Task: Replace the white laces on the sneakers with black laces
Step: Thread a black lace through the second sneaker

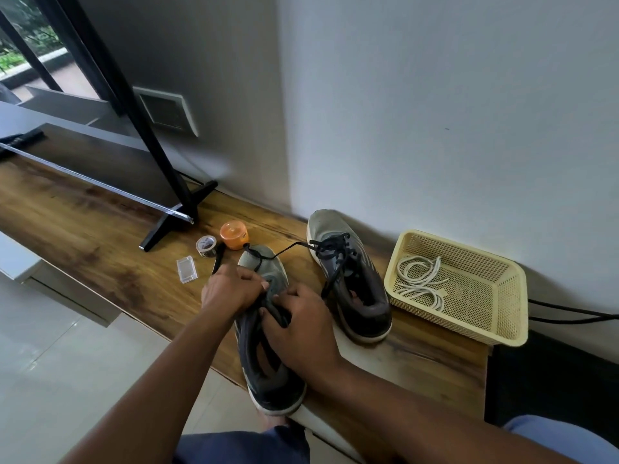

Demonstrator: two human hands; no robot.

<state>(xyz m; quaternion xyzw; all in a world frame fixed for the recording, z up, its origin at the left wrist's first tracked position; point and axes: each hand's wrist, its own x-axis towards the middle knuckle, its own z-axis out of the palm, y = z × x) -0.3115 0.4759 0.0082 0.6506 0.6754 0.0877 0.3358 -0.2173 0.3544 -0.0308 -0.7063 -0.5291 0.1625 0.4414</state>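
Step in hand: threading the black lace (268, 259) through the near sneaker (268, 360); I judge the lower eyelets done and the upper ones pending.
Near sneaker: lies on the counter (100, 249) with its toe toward the wall and its heel over the front edge.
Left hand (231, 289): fingers curled closed, pressed on the eyelet area at the tongue; I appear to pinch a lace strand, though the grip itself is hidden.
Right hand (301, 326): fingers bent over the collar and tongue, steadying the shoe; whether it pinches lace I cannot tell.
Loose lace ends: one trails past the toe toward the far sneaker (351, 279); one lies left of the toe.
Far sneaker: already carries black lace, not tied.
White laces (418, 279): removed, coiled in the yellow basket (502, 316) at the right.
Next move: find the free tip, feed it through the next open eyelet, draw both strands even.
Risk: skipping an eyelet under my own fingers.
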